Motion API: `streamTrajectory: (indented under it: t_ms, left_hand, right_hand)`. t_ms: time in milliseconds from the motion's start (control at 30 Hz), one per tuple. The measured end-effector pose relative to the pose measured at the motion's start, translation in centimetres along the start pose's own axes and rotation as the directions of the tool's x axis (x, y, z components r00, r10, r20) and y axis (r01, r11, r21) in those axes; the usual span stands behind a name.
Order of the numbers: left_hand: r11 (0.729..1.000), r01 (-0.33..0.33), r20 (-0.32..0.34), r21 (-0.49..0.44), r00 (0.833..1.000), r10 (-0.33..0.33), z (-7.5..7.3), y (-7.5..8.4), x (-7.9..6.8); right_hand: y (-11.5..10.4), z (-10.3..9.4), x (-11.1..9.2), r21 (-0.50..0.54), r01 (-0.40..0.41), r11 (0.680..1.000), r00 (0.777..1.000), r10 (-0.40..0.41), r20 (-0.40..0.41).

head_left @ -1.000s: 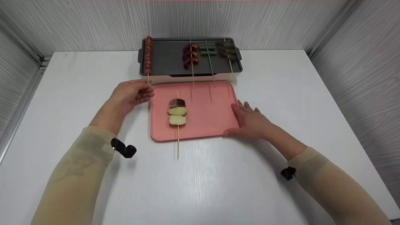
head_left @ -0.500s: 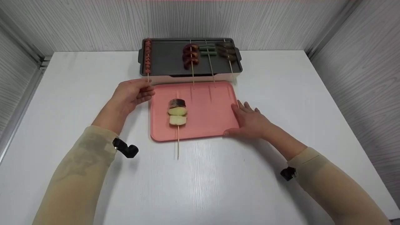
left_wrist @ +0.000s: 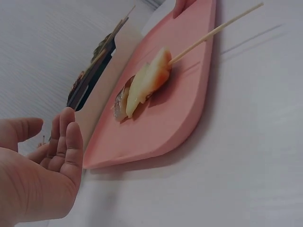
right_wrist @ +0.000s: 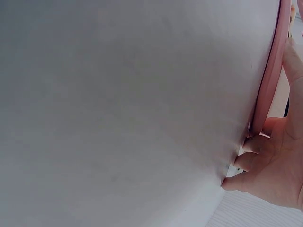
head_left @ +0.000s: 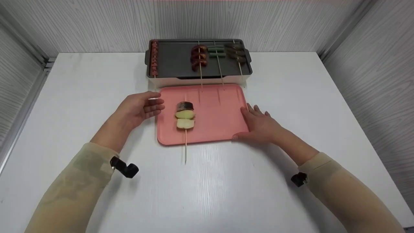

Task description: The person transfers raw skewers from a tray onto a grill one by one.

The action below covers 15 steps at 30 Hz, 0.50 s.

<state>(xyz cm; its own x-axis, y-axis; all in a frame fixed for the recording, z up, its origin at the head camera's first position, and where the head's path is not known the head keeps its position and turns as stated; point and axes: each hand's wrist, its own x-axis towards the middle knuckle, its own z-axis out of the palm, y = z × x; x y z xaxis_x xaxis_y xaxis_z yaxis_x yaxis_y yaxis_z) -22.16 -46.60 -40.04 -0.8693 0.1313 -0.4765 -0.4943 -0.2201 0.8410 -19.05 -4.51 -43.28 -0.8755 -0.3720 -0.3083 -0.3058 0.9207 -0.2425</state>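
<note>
My left hand (head_left: 137, 108) is at the left edge of the pink tray (head_left: 220, 121), its fingers loosely bent with nothing between them. In the left wrist view the thumb stands apart from the fingertips (left_wrist: 70, 116). Just beyond it, a skewer of small red pieces (head_left: 154, 60) lies along the left side of the black grill pan (head_left: 176, 61). On the tray's left half lies a skewer with two pale slices and a dark-skinned chunk (head_left: 185, 115); its stick extends over the front rim. My right hand (head_left: 260, 127) rests against the tray's right edge, thumb at the front corner.
Three more skewers lie on the pan's right half: glossy dark-red pieces (head_left: 199, 58), green pieces (head_left: 216, 51) and brownish pieces (head_left: 235, 53). Their sticks reach over the tray's back edge. A grey wood-grain wall (head_left: 258, 26) stands behind the white table (head_left: 210, 181).
My left hand has let go of the red skewer's stick and drawn back slightly toward me. That skewer now lies on the pan. The right hand stays at the tray.
</note>
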Motion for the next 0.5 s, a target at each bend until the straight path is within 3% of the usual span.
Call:
streamTrajectory:
  t_ms: [300,500]
  left_hand:
    - [0.990,0.008,0.153,0.139,0.988,-0.030,1.1,-3.0,-5.0]
    - [0.986,0.051,0.222,0.161,0.971,-0.086,2.1,-4.8,-7.5]
  right_hand:
    - [0.0,0.0,0.1,-0.007,0.004,1.000,1.000,-0.004,0.005]
    - [0.0,0.0,0.1,-0.006,0.011,1.000,1.000,-0.011,0.004]
